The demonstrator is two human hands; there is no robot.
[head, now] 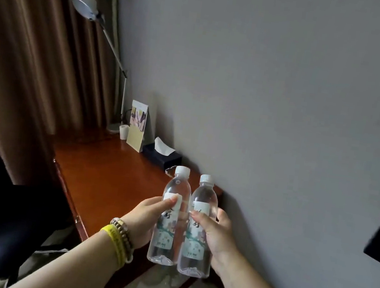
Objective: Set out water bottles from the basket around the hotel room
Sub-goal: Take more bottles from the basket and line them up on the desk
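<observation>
Risk: left hand (pixel 144 220) clamps left bottle (pixel 165 243), right hand (pixel 219 240) clamps right bottle (pixel 193 251); tilted set-down on desk (pixel 110 181) could topple them toward tissue box (pixel 161 158), 11 o'clock.

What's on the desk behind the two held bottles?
By the wall: a black tissue box, an upright card, a white roll and a lamp base. The left bottle, right bottle, left hand and right hand cover the near corner of the desk.

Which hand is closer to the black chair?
Left. The left hand, holding a bottle, is right of the chair; the right hand, holding the other bottle, is farther right, by the wall.
</observation>
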